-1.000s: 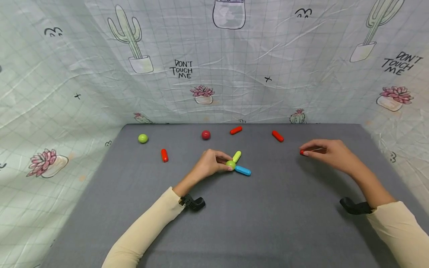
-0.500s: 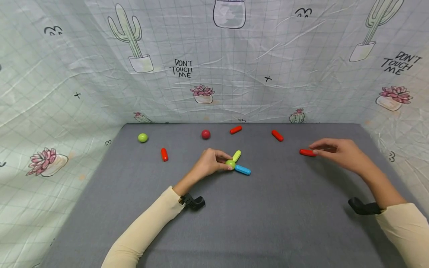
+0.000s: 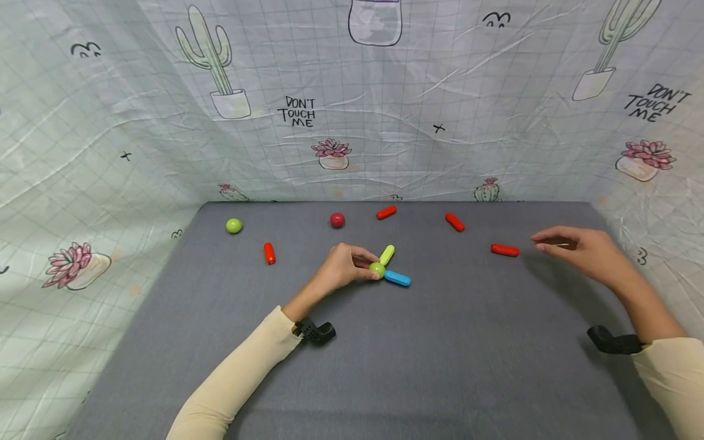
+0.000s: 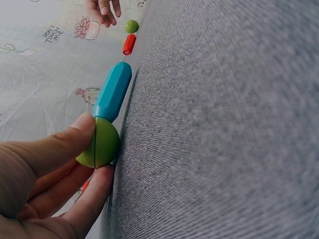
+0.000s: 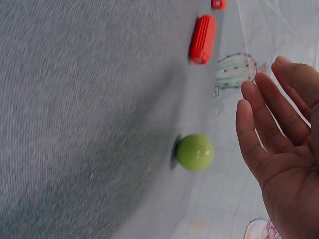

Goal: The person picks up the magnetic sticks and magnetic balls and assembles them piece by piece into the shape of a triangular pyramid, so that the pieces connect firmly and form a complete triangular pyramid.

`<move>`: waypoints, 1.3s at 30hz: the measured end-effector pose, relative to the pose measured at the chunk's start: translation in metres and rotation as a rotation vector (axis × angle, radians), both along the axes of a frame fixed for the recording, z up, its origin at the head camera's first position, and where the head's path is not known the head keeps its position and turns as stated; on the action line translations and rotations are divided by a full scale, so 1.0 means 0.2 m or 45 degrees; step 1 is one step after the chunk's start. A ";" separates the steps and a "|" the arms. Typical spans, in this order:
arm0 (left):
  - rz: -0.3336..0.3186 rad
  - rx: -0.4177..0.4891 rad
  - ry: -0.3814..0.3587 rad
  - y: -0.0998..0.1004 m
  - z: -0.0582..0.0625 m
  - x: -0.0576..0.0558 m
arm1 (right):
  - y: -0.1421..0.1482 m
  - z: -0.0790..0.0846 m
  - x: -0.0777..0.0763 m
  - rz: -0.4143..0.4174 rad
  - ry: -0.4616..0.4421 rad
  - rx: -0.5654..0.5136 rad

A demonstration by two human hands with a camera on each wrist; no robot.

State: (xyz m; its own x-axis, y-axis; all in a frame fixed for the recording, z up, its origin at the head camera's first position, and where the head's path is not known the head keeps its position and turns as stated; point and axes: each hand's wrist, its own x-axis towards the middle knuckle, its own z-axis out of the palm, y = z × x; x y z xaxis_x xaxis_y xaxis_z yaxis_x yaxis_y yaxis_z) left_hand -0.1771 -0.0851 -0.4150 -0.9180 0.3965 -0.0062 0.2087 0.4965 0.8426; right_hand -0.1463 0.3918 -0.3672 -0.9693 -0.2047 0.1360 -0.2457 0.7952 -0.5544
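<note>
Apart, left hand [image 3: 346, 267] pinching green ball [image 3: 376, 269], right hand [image 3: 584, 252] hovering.

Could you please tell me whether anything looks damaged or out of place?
Nothing stands out: the red sticks lie scattered but look whole, and the line on the green ball in the left hand looks like a seam, not a crack.

Long cream sleeves [image 3: 239, 373], lightly creased, curved black wrist cameras [image 3: 318, 333]

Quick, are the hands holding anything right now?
Left hand: closed, pinching the green ball that touches the blue stick.
Right hand: open, holding nothing.
</note>
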 end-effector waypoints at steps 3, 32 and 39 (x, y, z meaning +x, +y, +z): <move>0.000 -0.007 0.003 0.00 0.00 0.00 | 0.03 -0.01 0.00 -0.012 -0.003 0.005; 0.016 0.014 -0.045 0.00 0.00 -0.01 | 0.21 -0.03 -0.06 -0.102 -0.052 0.061; 0.014 0.018 -0.049 0.00 0.00 -0.01 | 0.25 -0.05 -0.08 -0.090 -0.092 0.071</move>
State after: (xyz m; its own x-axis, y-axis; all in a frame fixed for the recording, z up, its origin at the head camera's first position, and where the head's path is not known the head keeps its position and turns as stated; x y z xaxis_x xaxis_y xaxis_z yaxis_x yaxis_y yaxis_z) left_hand -0.1784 -0.0849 -0.4156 -0.9216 0.3865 -0.0364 0.1703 0.4869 0.8567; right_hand -0.1614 0.4417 -0.3762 -0.9885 -0.1411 0.0552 -0.1490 0.8393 -0.5228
